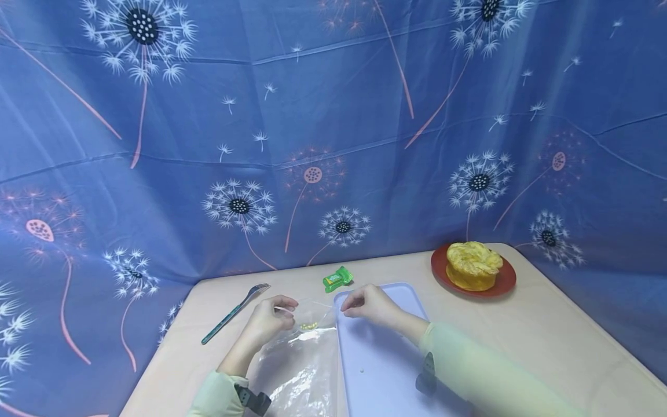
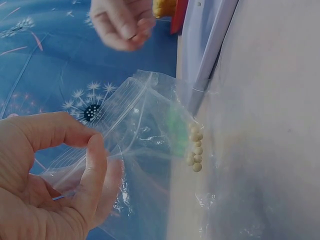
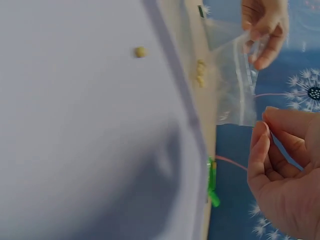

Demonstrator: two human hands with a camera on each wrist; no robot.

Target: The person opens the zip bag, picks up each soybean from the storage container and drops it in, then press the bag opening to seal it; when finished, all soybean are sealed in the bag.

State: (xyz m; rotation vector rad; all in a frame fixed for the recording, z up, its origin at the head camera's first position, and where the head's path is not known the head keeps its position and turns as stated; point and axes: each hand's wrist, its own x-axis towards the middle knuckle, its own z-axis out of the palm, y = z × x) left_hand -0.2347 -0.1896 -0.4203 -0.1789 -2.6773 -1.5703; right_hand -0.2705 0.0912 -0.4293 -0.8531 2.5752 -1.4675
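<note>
Bag held just left of the tray.

We see the left hand point(image 1: 266, 321) pinching the bag point(image 2: 135, 115) near its zip; the mouth points toward the tray's point(image 1: 385, 341) far end, the long axis roughly along its left edge. Beads point(image 2: 198, 151) sit inside; a loose bead point(image 1: 362, 370) lies on the tray. The right hand point(image 1: 374, 306), fingers bent, hovers over its far-left corner; we cannot tell whether they grasp anything.

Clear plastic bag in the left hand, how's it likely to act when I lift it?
The clear plastic bag will likely flop, since its film looks thin and creased. It may be slippery, given its glossy shine. The small round beads inside could roll about if it tilts.
</note>
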